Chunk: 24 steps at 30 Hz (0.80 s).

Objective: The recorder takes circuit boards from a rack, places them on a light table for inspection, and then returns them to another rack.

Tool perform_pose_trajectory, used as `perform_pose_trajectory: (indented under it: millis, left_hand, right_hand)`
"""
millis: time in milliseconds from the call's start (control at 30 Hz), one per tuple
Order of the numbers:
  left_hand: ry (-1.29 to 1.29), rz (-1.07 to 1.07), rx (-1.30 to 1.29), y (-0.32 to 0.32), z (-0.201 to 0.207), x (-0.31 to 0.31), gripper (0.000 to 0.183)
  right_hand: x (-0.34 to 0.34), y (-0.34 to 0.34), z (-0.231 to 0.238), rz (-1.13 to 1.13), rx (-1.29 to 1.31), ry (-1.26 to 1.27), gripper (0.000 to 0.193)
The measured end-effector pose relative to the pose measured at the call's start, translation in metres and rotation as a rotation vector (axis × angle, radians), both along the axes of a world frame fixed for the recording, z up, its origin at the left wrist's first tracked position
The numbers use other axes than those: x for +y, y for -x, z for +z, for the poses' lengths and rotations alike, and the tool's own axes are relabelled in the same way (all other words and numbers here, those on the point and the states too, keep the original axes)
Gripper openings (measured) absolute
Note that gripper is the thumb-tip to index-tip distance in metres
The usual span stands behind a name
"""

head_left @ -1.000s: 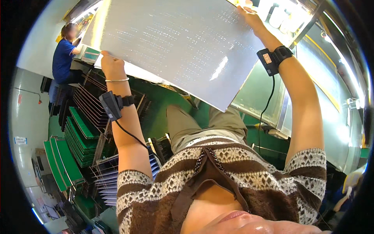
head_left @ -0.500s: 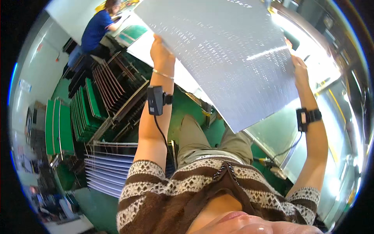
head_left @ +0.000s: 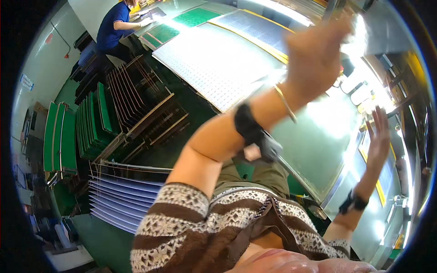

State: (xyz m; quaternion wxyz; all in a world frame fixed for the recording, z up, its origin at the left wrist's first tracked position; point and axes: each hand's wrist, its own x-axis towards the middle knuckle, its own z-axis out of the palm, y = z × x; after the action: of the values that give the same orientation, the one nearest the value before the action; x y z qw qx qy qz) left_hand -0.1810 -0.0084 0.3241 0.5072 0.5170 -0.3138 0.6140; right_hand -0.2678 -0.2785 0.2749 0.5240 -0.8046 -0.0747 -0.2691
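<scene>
My left hand (head_left: 316, 61) is raised across the worktable (head_left: 305, 141). It is smeared by motion, and its fingers do not show clearly. A grey upright part (head_left: 334, 9) stands just beyond its fingertips; contact cannot be made out. Farther right, my right hand (head_left: 378, 136) is up with its fingers stretched out and nothing in it. A white panel with rows of small marks (head_left: 205, 63) lies flat left of my left hand. Beyond it is a bluish sheet in a yellow-edged frame (head_left: 255, 32).
Racks of green boards (head_left: 93, 123) and a stack of spaced white sheets (head_left: 120, 200) stand at my left. Another person (head_left: 114, 29) in dark blue works at the table's far left end. A second yellow-edged frame (head_left: 380, 182) is at the right.
The large grey sheet that both hands held has left them. My left hand has swung right and is blurred; my right hand has moved lower and right, fingers now spread.
</scene>
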Motion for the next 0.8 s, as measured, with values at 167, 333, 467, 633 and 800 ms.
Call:
perform_pose_trajectory:
  millis: [167,333,467,633,800]
  left_hand:
    - [-0.203,-0.159,0.06,0.053,-0.081,-0.082,0.012]
    - [-0.535,-0.412,-0.016,0.108,-0.162,-0.147,0.026]
    - [-0.766,-0.492,0.121,0.128,-0.212,-0.147,0.027]
    - [-0.91,-0.568,0.201,0.087,-0.209,-0.072,0.038]
    - [-0.227,0.509,0.616,-0.021,-0.238,0.089,0.042]
  right_hand:
    - [-0.026,0.114,-0.03,0.084,0.139,-0.22,0.132]
    - [-0.029,0.186,-0.07,-0.103,-0.005,-0.74,0.085]
    - [-0.048,0.201,-0.13,-0.565,0.293,-0.805,0.03]
    - [-0.074,0.235,-0.218,-0.464,0.507,-1.177,0.031]
    - [-0.135,0.276,-0.26,-0.12,0.956,-1.195,0.034]
